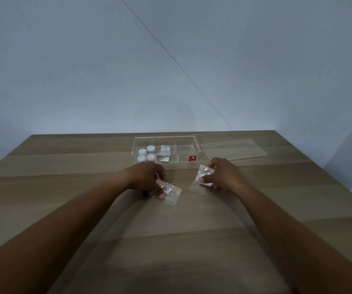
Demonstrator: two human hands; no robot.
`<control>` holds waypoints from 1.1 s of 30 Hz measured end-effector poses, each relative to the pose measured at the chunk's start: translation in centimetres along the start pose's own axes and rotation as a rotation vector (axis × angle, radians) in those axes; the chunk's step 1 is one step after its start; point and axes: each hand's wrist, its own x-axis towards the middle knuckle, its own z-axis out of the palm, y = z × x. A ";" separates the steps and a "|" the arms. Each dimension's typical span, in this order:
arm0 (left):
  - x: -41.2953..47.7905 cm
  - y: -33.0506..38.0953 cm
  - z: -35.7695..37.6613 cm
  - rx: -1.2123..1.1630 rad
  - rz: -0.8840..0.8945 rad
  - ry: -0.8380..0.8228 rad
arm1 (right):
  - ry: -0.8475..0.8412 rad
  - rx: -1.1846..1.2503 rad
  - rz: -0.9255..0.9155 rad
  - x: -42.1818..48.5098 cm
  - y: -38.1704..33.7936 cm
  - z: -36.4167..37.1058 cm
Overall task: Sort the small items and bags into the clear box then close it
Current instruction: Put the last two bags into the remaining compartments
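Near clear box [186, 145], small bag [169, 193] is pinched by left hand [147, 177]; second bag [203, 177] is gripped by right hand [223, 175]. Lid [234, 150] is laid beside box.

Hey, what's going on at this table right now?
A person is sorting small things into a clear box on a wooden table. Four white balls fill its left compartment, bags sit in the middle one, the right is empty. Each hand grips a small plastic bag: left hand, right hand. The lid lies beside the box.
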 end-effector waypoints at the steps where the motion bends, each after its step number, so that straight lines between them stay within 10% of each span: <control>1: 0.1 0.0 -0.1 -0.073 -0.009 -0.016 | 0.003 0.060 -0.001 0.0 0.2 0.1; 12: 2.5 2.0 -3.9 -0.344 0.068 -0.155 | -0.133 0.282 0.068 0.4 0.9 -2.3; 19: 6.3 5.0 -8.5 -0.432 0.071 0.137 | -0.009 0.500 0.058 1.2 1.4 -3.7; 33: 14.2 8.7 -7.9 0.052 0.001 0.065 | 0.079 0.591 0.069 2.0 2.5 -4.6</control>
